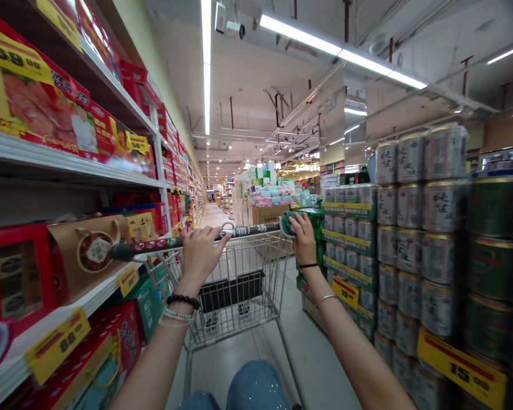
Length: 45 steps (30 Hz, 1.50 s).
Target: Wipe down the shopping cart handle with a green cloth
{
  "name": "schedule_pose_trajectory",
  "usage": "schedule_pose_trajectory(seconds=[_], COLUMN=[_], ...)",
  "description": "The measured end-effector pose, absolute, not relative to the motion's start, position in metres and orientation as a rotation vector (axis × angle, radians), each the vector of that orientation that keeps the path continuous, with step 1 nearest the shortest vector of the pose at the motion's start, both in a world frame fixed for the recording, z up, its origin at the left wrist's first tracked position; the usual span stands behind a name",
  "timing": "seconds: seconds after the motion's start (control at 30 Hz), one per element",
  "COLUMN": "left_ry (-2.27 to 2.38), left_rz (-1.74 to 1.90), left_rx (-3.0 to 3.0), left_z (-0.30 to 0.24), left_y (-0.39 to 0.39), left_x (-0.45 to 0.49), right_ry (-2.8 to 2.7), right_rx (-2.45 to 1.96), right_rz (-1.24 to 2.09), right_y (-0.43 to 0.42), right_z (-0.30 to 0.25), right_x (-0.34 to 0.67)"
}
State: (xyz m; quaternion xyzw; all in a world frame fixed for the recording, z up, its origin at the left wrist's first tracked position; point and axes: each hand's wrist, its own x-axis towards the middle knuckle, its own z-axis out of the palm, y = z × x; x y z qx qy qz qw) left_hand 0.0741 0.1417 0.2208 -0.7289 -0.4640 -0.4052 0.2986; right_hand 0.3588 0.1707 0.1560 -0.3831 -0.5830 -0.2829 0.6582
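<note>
A wire shopping cart (239, 296) stands in front of me in a store aisle. My left hand (200, 250) is closed around the cart's dark handle bar (154, 246), left of its middle. My right hand (302, 236) grips the green right end of the same bar. Beaded bracelets circle my left wrist, and thin bands sit on my right forearm. The cart's child seat flap is folded; I cannot see goods inside the basket. My knee in blue jeans (252, 387) shows below the cart.
Shelves with red gift boxes (47, 114) and yellow price tags line the left side. Stacks of cans (419, 239) and green cartons (346, 239) crowd the right. A pallet display with a cardboard box (267, 213) stands ahead; the grey floor aisle (214, 216) runs on to its left.
</note>
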Motion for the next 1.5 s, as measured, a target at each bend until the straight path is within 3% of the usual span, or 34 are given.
schedule_pose_trajectory(seconds=[0.13, 0.27, 0.57, 0.73, 0.9, 1.2, 1.5], left_ry=[-1.212, -1.177, -1.109, -1.074, -1.073, -1.072, -1.081], left_rz=[-1.11, -1.139, -1.156, -1.163, -1.153, -1.204, -1.279], left_rx=[-1.905, -1.889, -1.904, -1.864, -1.897, -1.846, -1.891], left_z=[0.219, 0.216, 0.214, 0.213, 0.213, 0.21, 0.211], left_y=[0.147, 0.152, 0.151, 0.152, 0.152, 0.156, 0.157], left_x=[0.078, 0.073, 0.067, 0.07, 0.063, 0.055, 0.05], right_ry=[-1.15, -1.348, -1.279, -1.387, -1.593, -1.272, -1.272], right_rx=[-0.938, -0.937, -1.029, -1.039, -0.919, -0.862, -0.814], right_rz=[-0.57, -0.532, -0.578, -0.587, -0.748, -0.751, -0.78], right_y=[0.172, 0.17, 0.157, 0.162, 0.161, 0.184, 0.183], right_z=[0.165, 0.17, 0.184, 0.197, 0.186, 0.157, 0.146], right_x=[0.321, 0.277, 0.346, 0.27, 0.225, 0.346, 0.253])
